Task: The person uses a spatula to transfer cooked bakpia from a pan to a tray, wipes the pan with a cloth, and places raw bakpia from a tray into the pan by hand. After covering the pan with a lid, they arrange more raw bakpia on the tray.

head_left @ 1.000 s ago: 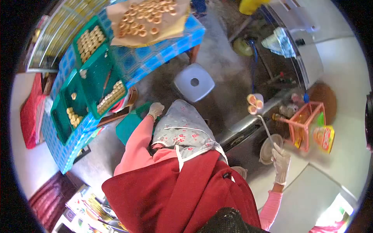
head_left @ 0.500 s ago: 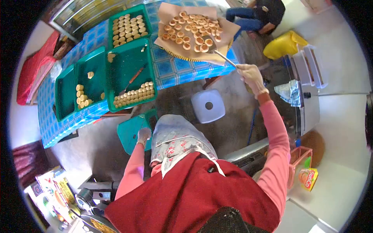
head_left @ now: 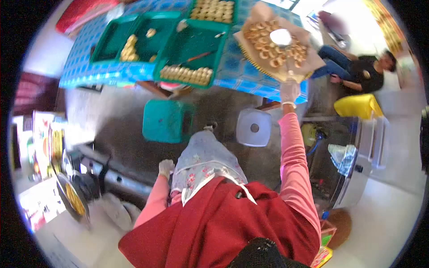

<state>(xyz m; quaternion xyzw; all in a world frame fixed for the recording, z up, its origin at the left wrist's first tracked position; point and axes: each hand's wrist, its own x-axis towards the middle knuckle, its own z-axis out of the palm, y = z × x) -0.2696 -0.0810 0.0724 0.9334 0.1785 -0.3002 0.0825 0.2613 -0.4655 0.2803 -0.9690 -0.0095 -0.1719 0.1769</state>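
My gloved right hand (head_left: 289, 90) is closed round the handle of a metal spatula (head_left: 280, 37). Its blade, bright with glare, is over small browned round pastries (head_left: 264, 44). These lie on brown paper (head_left: 308, 50) lining a round yellow-edged tray (head_left: 254, 64) on the table. My gloved left hand (head_left: 166, 168) hangs beside my apron, fingers curled in, nothing showing in them.
Green trays (head_left: 214, 73) of pale dough pieces stand on the blue checked tablecloth (head_left: 228, 67). Below are a green stool (head_left: 161, 120) and a white stool (head_left: 254, 127). A pan (head_left: 73, 198) is at lower left. Another person (head_left: 368, 73) sits at right, near a yellow sack (head_left: 357, 106).
My right hand has brought the spatula farther in over the pastries. The view has turned and shifted, showing more of the seated person. My left hand has moved off the green stool's outline.
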